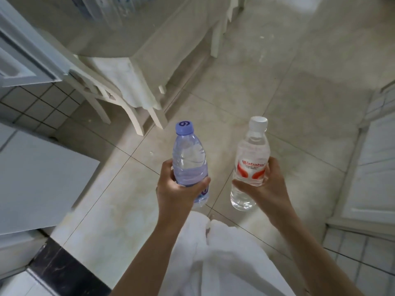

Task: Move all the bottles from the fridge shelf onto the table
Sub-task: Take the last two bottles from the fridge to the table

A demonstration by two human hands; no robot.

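My left hand [178,190] grips a clear water bottle with a purple cap [189,155] around its lower half, held upright over the floor. My right hand [266,184] holds a clear bottle with a white cap and a red label [252,159], also upright. Both bottles hang side by side in front of me, apart from each other. The table [119,33], covered with a pale glossy cloth, stands ahead at the upper left. Blurred bottles [111,6] stand on its far part. No fridge shelf is visible.
A white chair [115,97] is tucked against the table's near end. A white appliance top [38,178] and a dark counter edge [64,272] are at the left. White cabinet doors [372,174] line the right. Tiled floor [245,82] stretches between me and the table.
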